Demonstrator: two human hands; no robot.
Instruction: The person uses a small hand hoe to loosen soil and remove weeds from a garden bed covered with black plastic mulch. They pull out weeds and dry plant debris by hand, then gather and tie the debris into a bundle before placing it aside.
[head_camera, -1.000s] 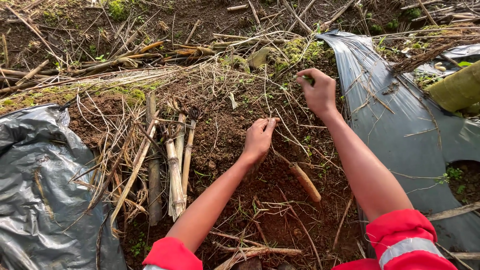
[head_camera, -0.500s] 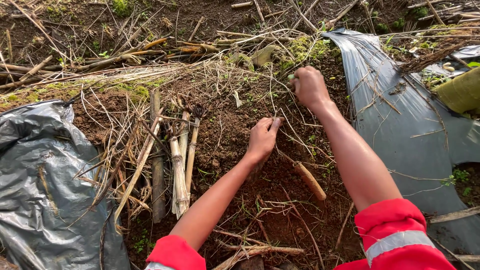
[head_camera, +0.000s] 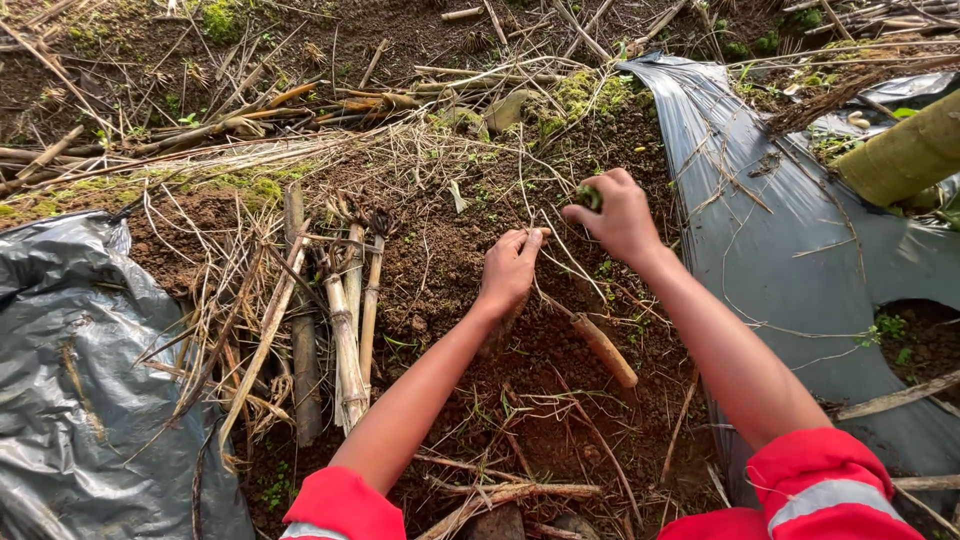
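A small green tuft (head_camera: 588, 197) sits at about 1 o'clock from the middle of the view, enclosed in the right hand (head_camera: 620, 215). Its fingers are curled into a loose fist around the tuft, so only a bit of green shows at the knuckle side. The wrist is bent slightly, back of the hand up, and the bare forearm runs down to 5 o'clock, ending in a red sleeve (head_camera: 830, 490) with a grey band.

Just beside it, toward 9 o'clock, the left hand (head_camera: 510, 272) rests low on the soil (head_camera: 440, 270), palm down. Its fingers are pressed together and bent, the tips pinching a thin dry straw (head_camera: 545, 232) that runs on toward the right hand. The left forearm stretches straight back to 7 o'clock into a second red sleeve.

Under the left wrist, toward 5 o'clock, a short brown stick (head_camera: 605, 350) lies slanted on the soil. At 9 o'clock from the hands a bundle of dry stalks (head_camera: 345, 330) lies lengthwise among scattered straw. Grey plastic sheet (head_camera: 760, 230) covers the ground at 3 o'clock, and another crumpled piece lies at 8 o'clock. A thick yellow-green stem (head_camera: 905, 155) crosses the corner at 2 o'clock.
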